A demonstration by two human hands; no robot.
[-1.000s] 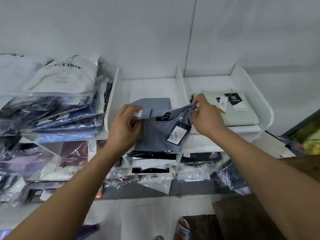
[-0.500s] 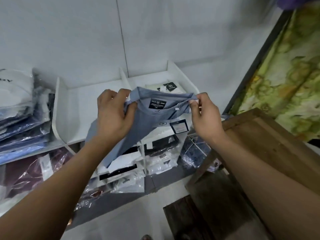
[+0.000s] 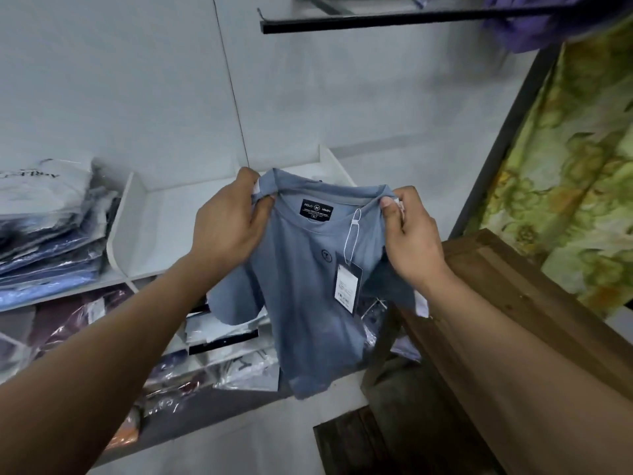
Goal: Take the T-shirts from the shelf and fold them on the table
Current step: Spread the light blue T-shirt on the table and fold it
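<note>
Right now the blue T-shirt [image 3: 308, 286] hangs in the air between my two hands, clear of the white shelf [image 3: 164, 234] behind it and not yet over the wooden table [image 3: 513, 303] to my right. Its collar is uppermost, with the dark neck label facing me, and the hem drops straight down, so the long axis runs vertically from neck to hem. A hang tag [image 3: 346, 286] dangles on its string across the chest. My left hand [image 3: 226, 231] pinches the fabric at the left shoulder, beside the collar, fingers curled round it. My right hand [image 3: 411, 241] grips the other shoulder the same way, thumb on the front. Both sleeves sag loosely below my grip.

To carry this step through well, I judge I should hold the shoulders level and apart so the body hangs flat, then swing it rightward over the table and lower it hem first, letting the cloth lay itself out without bunching. The tag ought to end up tucked inside or lying flat, or it may make a lump in the fold.

Further out, bagged garments [image 3: 48, 228] are stacked in the shelf bay on the left, and more packets [image 3: 222, 341] lie on the lower tiers. A green patterned cloth [image 3: 575, 173] hangs at the far right.
</note>
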